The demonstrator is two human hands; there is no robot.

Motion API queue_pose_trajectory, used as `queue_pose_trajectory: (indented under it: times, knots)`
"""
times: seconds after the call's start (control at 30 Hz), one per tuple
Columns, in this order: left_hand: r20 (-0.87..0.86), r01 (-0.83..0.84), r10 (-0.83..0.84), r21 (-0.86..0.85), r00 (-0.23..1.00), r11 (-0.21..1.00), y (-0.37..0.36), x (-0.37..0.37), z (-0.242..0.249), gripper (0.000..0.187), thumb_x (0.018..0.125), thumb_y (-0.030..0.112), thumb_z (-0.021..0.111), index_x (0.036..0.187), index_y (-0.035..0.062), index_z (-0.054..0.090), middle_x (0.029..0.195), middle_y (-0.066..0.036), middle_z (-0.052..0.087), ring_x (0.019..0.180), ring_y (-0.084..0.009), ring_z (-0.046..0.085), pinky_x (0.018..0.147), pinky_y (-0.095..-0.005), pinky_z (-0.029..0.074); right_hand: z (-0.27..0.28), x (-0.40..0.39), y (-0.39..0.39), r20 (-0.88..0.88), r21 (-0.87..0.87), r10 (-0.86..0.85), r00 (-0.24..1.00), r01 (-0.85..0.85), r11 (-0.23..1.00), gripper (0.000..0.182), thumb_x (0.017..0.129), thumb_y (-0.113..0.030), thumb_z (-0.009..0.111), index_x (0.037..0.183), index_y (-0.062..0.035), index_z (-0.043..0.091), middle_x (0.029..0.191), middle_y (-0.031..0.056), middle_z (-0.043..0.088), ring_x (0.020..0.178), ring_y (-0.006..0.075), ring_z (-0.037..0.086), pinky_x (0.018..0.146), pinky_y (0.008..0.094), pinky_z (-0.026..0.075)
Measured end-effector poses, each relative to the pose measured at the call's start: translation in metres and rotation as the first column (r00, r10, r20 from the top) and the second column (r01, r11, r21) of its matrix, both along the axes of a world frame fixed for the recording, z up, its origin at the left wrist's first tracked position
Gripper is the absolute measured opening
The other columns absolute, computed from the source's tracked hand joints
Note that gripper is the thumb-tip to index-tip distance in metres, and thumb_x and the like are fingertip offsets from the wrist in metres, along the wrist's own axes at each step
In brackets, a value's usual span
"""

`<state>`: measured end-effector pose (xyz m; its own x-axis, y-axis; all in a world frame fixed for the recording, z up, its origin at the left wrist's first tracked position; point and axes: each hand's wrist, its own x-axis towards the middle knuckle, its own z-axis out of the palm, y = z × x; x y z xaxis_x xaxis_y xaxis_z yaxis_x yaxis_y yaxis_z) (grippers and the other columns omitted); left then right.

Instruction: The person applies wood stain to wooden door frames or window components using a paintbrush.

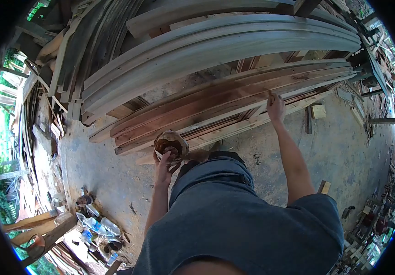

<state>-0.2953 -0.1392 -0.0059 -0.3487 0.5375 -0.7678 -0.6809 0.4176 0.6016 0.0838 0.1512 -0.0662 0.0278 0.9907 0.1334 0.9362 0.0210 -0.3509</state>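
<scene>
My left hand (164, 166) is wrapped round a stained round container (182, 145) with dark brown liquid inside, its thumb over the rim. Farther right, my right hand (276, 108) is closed at the edge of the reddish-brown boards (197, 106); a small brownish thing shows at its fingertips, too small to name. Those long boards lie side by side in front of me, darker and wet-looking along part of their length. The container is near their left end, on my side of them.
Pale grey planks (215, 43) lie beyond the brown boards. A wood block (318, 111) rests on the concrete floor (115, 174) at the right. Plastic bottles (97, 227) lie at the lower left. Stacked timber (110, 41) stands at the upper left.
</scene>
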Motion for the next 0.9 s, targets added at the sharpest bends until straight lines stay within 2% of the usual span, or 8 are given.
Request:
queue_pose_trajectory:
  times: [0.13, 0.27, 0.37, 0.43, 0.5, 0.73, 0.87, 0.9]
  knots:
    - [0.003, 0.007, -0.007, 0.039, 1.0, 0.999, 0.001, 0.003, 0.001, 0.076, 0.081, 0.027, 0.068, 0.138, 0.0341, 0.018, 0.135, -0.012, 0.037, 0.117, -0.0324, 0.048, 0.091, -0.0496, 0.049, 0.008, -0.033, -0.006, -0.095, 0.024, 0.0, 0.996, 0.002, 1.0, 0.03, 0.085, -0.02, 0.059, 0.112, -0.006, 0.059, 0.097, 0.0179, 0.061, 0.08, 0.0348, 0.062, 0.07, 0.0443, 0.05]
    - [-0.012, 0.003, -0.003, 0.022, 1.0, 1.0, -0.001, -0.002, 0.003, 0.076, 0.081, 0.026, 0.068, 0.138, 0.0333, 0.019, 0.135, -0.013, 0.037, 0.117, -0.0327, 0.048, 0.089, -0.0492, 0.051, -0.016, -0.11, -0.037, 0.009, 0.141, 0.331, 0.944, -0.328, 0.934, 0.026, 0.085, -0.017, 0.055, 0.109, -0.0056, 0.06, 0.106, 0.0222, 0.06, 0.085, 0.0358, 0.062, 0.072, 0.0444, 0.053]
    - [-0.005, -0.035, 0.035, 0.021, 0.999, 0.999, -0.006, -0.007, 0.001, 0.083, 0.08, 0.021, 0.069, 0.141, 0.0352, 0.015, 0.131, -0.014, 0.038, 0.117, -0.0345, 0.046, 0.084, -0.0506, 0.052, -0.037, -0.181, -0.076, -0.111, 0.025, 0.581, 0.807, -0.582, 0.813, 0.028, 0.086, -0.024, 0.054, 0.104, -0.0043, 0.062, 0.094, 0.0169, 0.066, 0.084, 0.0334, 0.064, 0.074, 0.043, 0.054]
    - [-0.027, -0.054, 0.054, -0.012, 0.998, 0.998, -0.005, -0.007, 0.008, 0.073, 0.08, 0.026, 0.069, 0.136, 0.0314, 0.022, 0.135, -0.013, 0.037, 0.116, -0.0339, 0.049, 0.084, -0.0482, 0.054, -0.012, -0.223, -0.101, -0.447, 0.152, 0.599, 0.664, -0.604, 0.783, 0.026, 0.087, -0.025, 0.054, 0.1, -0.0059, 0.064, 0.088, 0.0148, 0.068, 0.075, 0.0336, 0.065, 0.07, 0.0424, 0.055]
    - [-0.043, -0.059, 0.058, -0.019, 0.997, 0.998, -0.007, -0.01, 0.008, 0.073, 0.079, 0.026, 0.07, 0.135, 0.031, 0.023, 0.134, -0.013, 0.037, 0.115, -0.0339, 0.049, 0.085, -0.0482, 0.054, 0.01, -0.252, -0.116, -0.694, 0.0, 0.419, 0.586, -0.582, 0.814, 0.024, 0.087, -0.026, 0.054, 0.098, -0.0085, 0.066, 0.085, 0.0161, 0.067, 0.071, 0.035, 0.065, 0.067, 0.043, 0.054]
    - [-0.01, -0.064, 0.065, 0.042, 0.998, 0.997, -0.01, -0.015, 0.006, 0.082, 0.08, 0.022, 0.069, 0.141, 0.0333, 0.016, 0.134, -0.014, 0.035, 0.117, -0.0346, 0.045, 0.084, -0.0504, 0.051, 0.007, -0.188, -0.065, -0.6, -0.3, 0.125, 0.79, -0.367, 0.88, 0.021, 0.085, -0.025, 0.061, 0.094, -0.0075, 0.07, 0.077, 0.0149, 0.067, 0.069, 0.031, 0.067, 0.063, 0.0388, 0.053]
    - [-0.02, -0.08, 0.08, 0.004, 0.997, 0.997, -0.007, -0.011, 0.006, 0.072, 0.08, 0.026, 0.07, 0.135, 0.0288, 0.024, 0.134, -0.014, 0.037, 0.115, -0.0351, 0.049, 0.086, -0.0488, 0.054, -0.001, -0.096, -0.026, -0.526, -0.108, 0.071, 0.848, -0.149, 0.983, 0.019, 0.083, -0.019, 0.063, 0.099, -0.008, 0.067, 0.085, 0.0139, 0.068, 0.075, 0.03, 0.066, 0.066, 0.0367, 0.051]
    - [-0.01, -0.075, 0.075, 0.008, 0.997, 0.997, -0.007, -0.011, 0.003, 0.072, 0.08, 0.026, 0.07, 0.135, 0.029, 0.024, 0.134, -0.014, 0.037, 0.115, -0.0352, 0.049, 0.086, -0.0492, 0.054, -0.004, -0.077, -0.017, -0.379, -0.03, 0.093, 0.921, -0.112, 0.993, 0.021, 0.083, -0.018, 0.064, 0.1, -0.0084, 0.066, 0.092, 0.0136, 0.067, 0.078, 0.0304, 0.065, 0.068, 0.0371, 0.051]
